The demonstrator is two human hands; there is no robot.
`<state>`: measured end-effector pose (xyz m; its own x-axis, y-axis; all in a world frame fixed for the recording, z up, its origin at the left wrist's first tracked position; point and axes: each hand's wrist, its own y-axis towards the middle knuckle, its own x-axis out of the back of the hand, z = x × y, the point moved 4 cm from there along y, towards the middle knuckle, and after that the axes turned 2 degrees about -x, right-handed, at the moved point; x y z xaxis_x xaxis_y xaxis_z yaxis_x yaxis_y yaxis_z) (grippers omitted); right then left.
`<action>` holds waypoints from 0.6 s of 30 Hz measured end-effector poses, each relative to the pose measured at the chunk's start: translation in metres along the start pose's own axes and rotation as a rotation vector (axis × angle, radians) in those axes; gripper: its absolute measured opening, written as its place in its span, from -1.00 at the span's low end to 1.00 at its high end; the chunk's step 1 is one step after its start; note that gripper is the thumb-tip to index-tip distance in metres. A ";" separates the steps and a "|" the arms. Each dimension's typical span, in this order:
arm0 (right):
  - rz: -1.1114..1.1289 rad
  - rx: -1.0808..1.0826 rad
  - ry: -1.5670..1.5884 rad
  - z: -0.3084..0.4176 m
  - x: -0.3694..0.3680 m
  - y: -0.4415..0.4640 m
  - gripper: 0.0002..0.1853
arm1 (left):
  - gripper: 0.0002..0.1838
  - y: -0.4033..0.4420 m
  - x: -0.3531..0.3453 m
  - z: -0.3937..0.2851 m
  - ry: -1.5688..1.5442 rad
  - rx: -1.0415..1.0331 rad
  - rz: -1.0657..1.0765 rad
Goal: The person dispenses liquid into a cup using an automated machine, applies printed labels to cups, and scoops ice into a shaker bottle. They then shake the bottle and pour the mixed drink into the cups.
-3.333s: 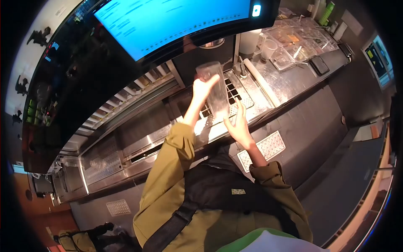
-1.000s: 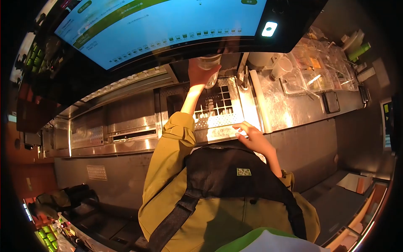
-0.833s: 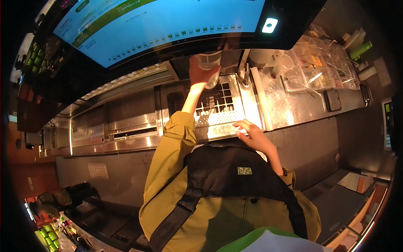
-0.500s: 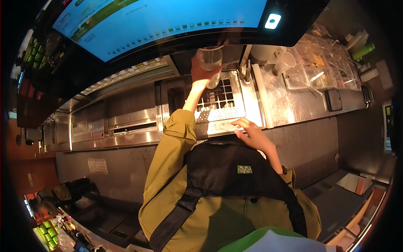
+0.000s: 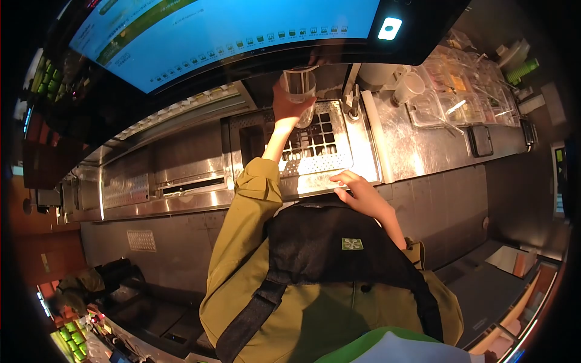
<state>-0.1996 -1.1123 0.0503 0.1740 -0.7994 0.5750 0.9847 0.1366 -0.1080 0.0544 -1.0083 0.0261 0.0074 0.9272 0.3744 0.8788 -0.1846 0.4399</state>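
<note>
Below the screen, my left hand (image 5: 287, 110) is closed around a clear see-through cup (image 5: 301, 86). The cup is upright or slightly tilted, over the far part of a metal drip grate (image 5: 325, 134) with square openings; its top is partly hidden by the screen's lower edge. My right hand (image 5: 362, 196) hovers near the front edge of the steel counter, in front of my apron (image 5: 327, 242). Its fingers are loosely bent, with the thumb apart, and nothing is in them.
A large lit screen (image 5: 242, 30) hangs over the back of the counter. Right of the grate stand a dark tap-like fitting (image 5: 353, 103), a translucent measuring cup (image 5: 409, 88) and clear lidded containers (image 5: 457, 85). A steel counter section (image 5: 187, 148) extends left.
Little differs. The view has shifted slightly, and the left hand with the clear cup stays in nearly the same place. The right hand keeps its pose.
</note>
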 end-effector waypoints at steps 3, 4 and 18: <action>0.001 0.018 -0.001 0.002 0.001 0.001 -0.73 | -0.01 -0.003 -0.003 0.004 -0.082 0.061 0.012; 0.001 0.020 0.004 0.002 0.000 0.002 -0.73 | -0.01 -0.003 -0.003 0.005 -0.077 0.058 0.015; -0.070 0.066 -0.047 0.017 0.013 0.018 -0.75 | -0.02 -0.001 0.000 0.002 -0.095 0.038 0.031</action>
<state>-0.1794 -1.1103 0.0697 0.1030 -0.7802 0.6170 0.9926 0.1204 -0.0136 0.0544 -1.0077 0.0234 0.0781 0.9483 0.3078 0.8949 -0.2027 0.3975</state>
